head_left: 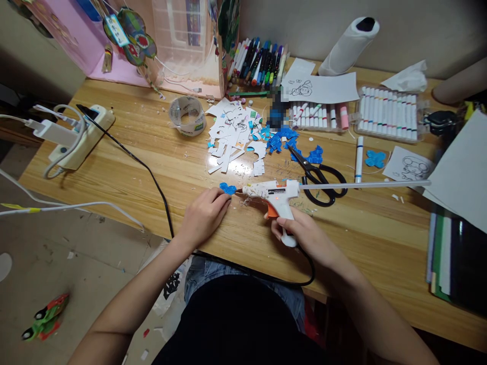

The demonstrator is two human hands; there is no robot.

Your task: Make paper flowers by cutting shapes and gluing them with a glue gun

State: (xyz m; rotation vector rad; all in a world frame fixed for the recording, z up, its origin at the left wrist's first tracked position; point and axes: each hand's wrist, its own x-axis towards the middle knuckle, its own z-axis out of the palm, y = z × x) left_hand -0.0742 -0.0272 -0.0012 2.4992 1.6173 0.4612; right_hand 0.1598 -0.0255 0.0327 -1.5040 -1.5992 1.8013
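Observation:
My left hand (207, 213) is closed at the fingertips on a small blue paper piece (228, 188) low over the wooden table. My right hand (299, 228) grips the handle of a white glue gun (272, 191) with an orange trigger. The gun's nozzle points left and is at the right edge of the blue piece. A long clear glue stick (365, 185) sticks out of the gun's back, passing over black-handled scissors (321, 180). Another blue flower-shaped piece (375, 158) lies farther right, beside a white marker (358, 159).
Paper scraps (232, 132) and blue cuttings (281, 139) lie beyond my hands, near a tape roll (187, 116). Marker sets (388, 114) stand at the back. A power strip (81, 139) sits left; a black cable (148, 170) crosses the table (125, 197).

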